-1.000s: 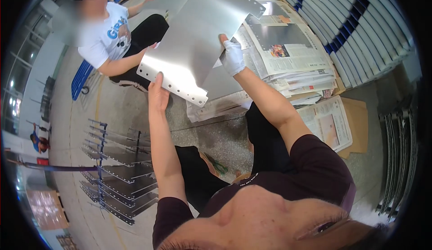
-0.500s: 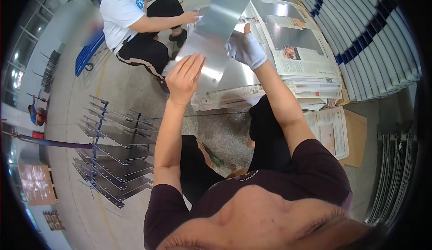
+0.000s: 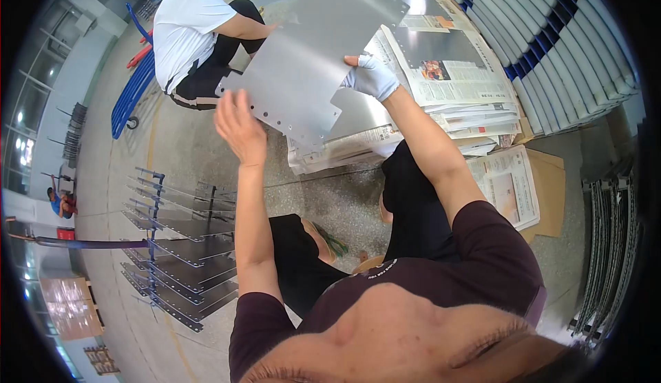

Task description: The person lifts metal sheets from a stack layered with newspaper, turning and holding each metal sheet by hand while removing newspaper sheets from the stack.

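A shiny metal sheet (image 3: 313, 49), with small holes along its ends and notched corners, is raised in front of me at a tilt. My right hand (image 3: 372, 77), in a pale glove, grips its right edge with the thumb on top. Bare and spread-fingered, my left hand (image 3: 239, 127) is at the sheet's lower left corner; whether the fingertips touch it is unclear. Under and right of the raised sheet is a stack of newspapers (image 3: 458, 87) with other metal sheets (image 3: 441, 47) lying on it.
A person in a white shirt (image 3: 186, 25) crouches at the upper left beside a blue cart (image 3: 131, 94). A rack of perforated plates (image 3: 186, 249) stands at lower left. White panels (image 3: 544, 45) line the right. Cardboard (image 3: 549, 193) lies on the floor.
The sheet swung through a steep, edge-on tilt and now faces me broadly again. My left hand has moved left with its fingers spread. The person in white has turned away.
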Demonstrator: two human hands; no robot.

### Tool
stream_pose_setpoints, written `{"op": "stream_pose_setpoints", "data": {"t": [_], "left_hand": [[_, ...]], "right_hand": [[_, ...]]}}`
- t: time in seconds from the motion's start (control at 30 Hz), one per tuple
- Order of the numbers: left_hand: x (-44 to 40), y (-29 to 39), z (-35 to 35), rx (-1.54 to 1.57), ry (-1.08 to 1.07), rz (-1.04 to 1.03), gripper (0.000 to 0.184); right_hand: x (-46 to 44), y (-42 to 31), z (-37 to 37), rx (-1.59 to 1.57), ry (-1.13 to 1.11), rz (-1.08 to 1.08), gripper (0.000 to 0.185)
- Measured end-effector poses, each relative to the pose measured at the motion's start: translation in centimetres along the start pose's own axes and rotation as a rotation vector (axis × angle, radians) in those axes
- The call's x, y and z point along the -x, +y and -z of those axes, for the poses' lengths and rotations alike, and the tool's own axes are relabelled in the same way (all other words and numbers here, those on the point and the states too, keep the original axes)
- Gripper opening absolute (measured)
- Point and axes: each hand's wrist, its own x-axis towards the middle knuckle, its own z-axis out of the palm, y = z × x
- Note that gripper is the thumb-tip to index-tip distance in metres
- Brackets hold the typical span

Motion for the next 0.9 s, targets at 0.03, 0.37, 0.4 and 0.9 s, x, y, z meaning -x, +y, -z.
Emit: {"op": "stream_pose_setpoints", "data": {"t": [0.03, 0.37, 0.4, 0.9], "left_hand": [[0.0, -0.7, 0.0, 0.054, 0.026, 0.110, 0.047], [1.3, -6.4, -1.9, 1.534, -0.093, 1.285, 0.062], [1.2, -6.2, -1.9, 1.573, -0.127, 1.292, 0.064], [0.2, -5.8, -0.4, 1.553, -0.107, 1.315, 0.058]], "right_hand": [[0.2, -0.2, 0.2, 0.002, -0.013, -0.009, 0.044], [-0.7, 0.8, 5.3, 0.025, 0.079, -0.081, 0.023], [-0.7, 0.9, 5.2, 0.026, 0.081, -0.079, 0.023], [-1.4, 1.4, 5.5, 0.156, 0.018, -0.173, 0.051]]}}
